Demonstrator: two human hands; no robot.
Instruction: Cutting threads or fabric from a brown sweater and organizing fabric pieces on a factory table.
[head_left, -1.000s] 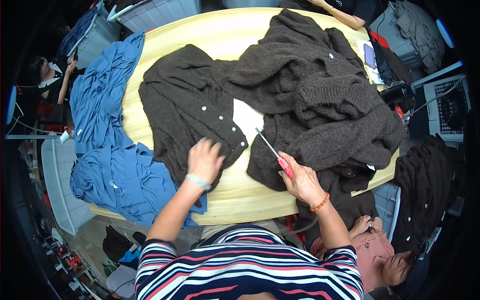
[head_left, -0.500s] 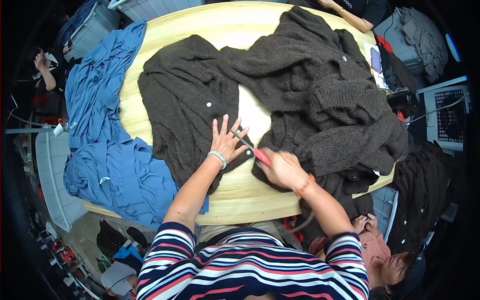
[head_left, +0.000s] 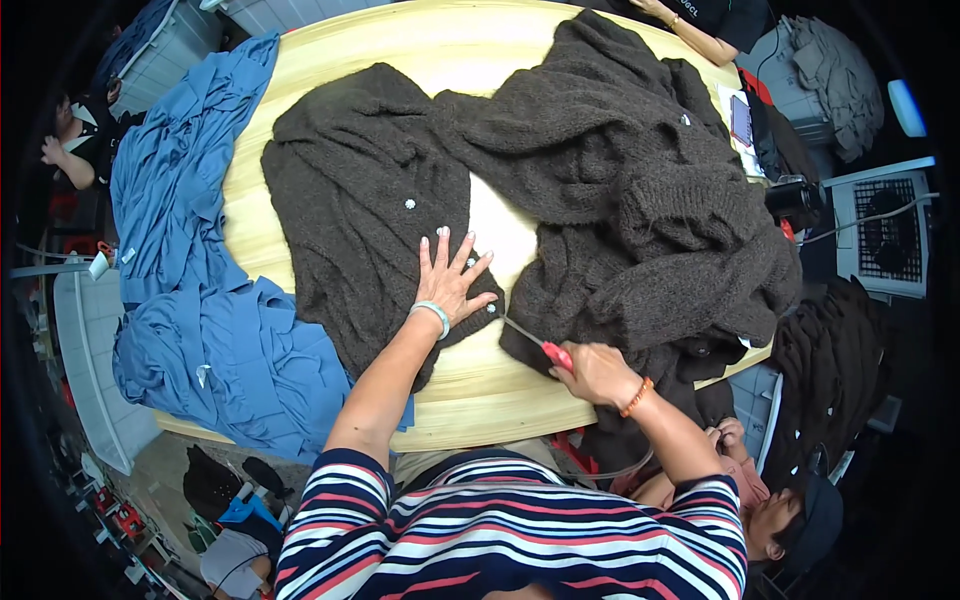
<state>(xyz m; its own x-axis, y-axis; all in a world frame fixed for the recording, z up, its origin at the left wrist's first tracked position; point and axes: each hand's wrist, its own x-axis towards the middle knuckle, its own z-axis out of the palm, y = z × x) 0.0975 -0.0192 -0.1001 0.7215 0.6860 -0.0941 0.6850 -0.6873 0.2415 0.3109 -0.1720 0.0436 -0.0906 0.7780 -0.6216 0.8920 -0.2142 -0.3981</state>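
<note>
Dark brown knitted cardigan (head_left: 370, 210) with small pale buttons lies spread flat on a pale wooden table (head_left: 470, 385), toward its middle. At the far left edge of the table, blue fabric (head_left: 200, 300) is heaped and hangs over the near side. On the near right hem of the cardigan, the left hand (head_left: 450, 280) presses down, palm flat and fingers spread wide, grasping nothing; a pale bracelet circles its wrist. Just right of it, the right hand (head_left: 598, 372) is clenched around the red handle of a slim tool (head_left: 535, 342), probably scissors or a seam ripper, whose metal tip points toward the hem beside the left hand. Farther right, a larger pile of dark knitwear (head_left: 640, 200) covers the table's far and right side.
</note>
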